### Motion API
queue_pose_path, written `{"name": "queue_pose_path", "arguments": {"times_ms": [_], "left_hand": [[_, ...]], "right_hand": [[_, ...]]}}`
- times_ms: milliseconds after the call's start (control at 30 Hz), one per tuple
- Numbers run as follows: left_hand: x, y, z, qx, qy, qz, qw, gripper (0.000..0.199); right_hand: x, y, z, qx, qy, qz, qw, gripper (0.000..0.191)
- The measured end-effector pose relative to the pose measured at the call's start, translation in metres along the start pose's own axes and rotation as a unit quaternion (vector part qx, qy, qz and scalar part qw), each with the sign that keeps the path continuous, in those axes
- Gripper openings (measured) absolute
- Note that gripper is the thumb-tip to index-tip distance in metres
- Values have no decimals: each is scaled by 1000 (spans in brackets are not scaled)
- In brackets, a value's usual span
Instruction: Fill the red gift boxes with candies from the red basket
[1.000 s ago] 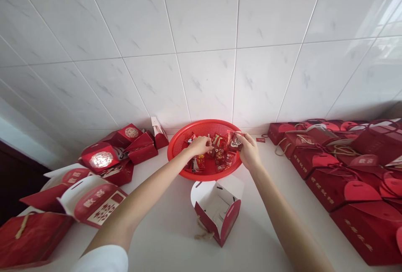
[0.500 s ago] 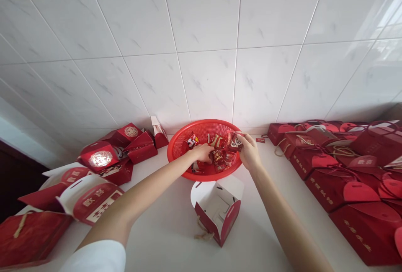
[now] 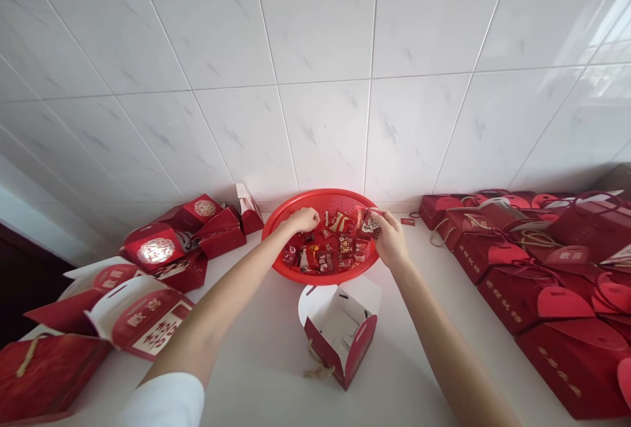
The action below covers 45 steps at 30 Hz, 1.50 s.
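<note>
A red plastic basket (image 3: 323, 196) with mesh sides holds several small wrapped sweets (image 3: 340, 243). Over its left back part is my left hand (image 3: 305, 219), fingers closed; whatever they pinch is hidden. At the basket's right rim my right hand (image 3: 391, 235) grips a red candy packet (image 3: 369, 224) with a dark label and white characters. Just in front of the basket stands an open gift box (image 3: 362, 351), dark red outside and white inside, with its flaps up and a rope handle at its left side.
Rows of closed red gift boxes (image 3: 513, 295) with cord handles fill the right side. On the left lie several open or half-folded boxes (image 3: 148, 322) and a red bag (image 3: 54, 374). A tiled wall (image 3: 323, 131) rises behind the white table (image 3: 256, 361).
My left hand has moved up and left, out of the middle of the sweets, uncovering those below it. My right hand stays nearly still with the packet.
</note>
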<state>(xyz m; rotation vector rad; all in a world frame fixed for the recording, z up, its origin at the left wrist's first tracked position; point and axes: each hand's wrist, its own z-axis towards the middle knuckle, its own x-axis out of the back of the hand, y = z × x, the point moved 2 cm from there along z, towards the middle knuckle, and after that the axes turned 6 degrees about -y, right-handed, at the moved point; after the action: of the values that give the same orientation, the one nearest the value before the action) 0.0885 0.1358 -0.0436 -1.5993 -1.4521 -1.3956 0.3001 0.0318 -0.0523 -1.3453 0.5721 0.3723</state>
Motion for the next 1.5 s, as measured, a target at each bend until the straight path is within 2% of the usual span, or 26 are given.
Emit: {"name": "queue_pose_path", "arguments": {"times_ms": [100, 267, 567, 700, 900, 1100, 1200, 1300, 1500], "left_hand": [[2, -7, 8, 17, 0, 10, 1000, 17], [-2, -3, 14, 31, -9, 26, 999, 28], [-3, -9, 9, 56, -18, 54, 997, 37], [-4, -3, 5, 62, -30, 72, 995, 43], [-9, 8, 2, 33, -59, 85, 994, 25], [-10, 1, 9, 28, -60, 63, 996, 14], [-10, -2, 12, 11, -49, 36, 998, 11], [-7, -1, 10, -27, -37, -2, 999, 19], [-2, 18, -1, -134, -28, -79, 987, 27]], "right_hand": [[0, 1, 0, -2, 1, 3, 1000, 30], [1, 1, 1, 2, -3, -7, 1000, 29], [0, 0, -1, 7, -17, -5, 1000, 26], [0, 1, -1, 7, -15, -9, 1000, 27], [0, 1, 0, 4, -14, -3, 1000, 25], [-2, -2, -3, -3, -14, 19, 1000, 26], [-4, -3, -3, -5, -15, 26, 1000, 27], [-4, -3, -2, -7, -14, 29, 999, 27], [-2, -2, -1, -4, -9, 25, 1000, 28]]}}
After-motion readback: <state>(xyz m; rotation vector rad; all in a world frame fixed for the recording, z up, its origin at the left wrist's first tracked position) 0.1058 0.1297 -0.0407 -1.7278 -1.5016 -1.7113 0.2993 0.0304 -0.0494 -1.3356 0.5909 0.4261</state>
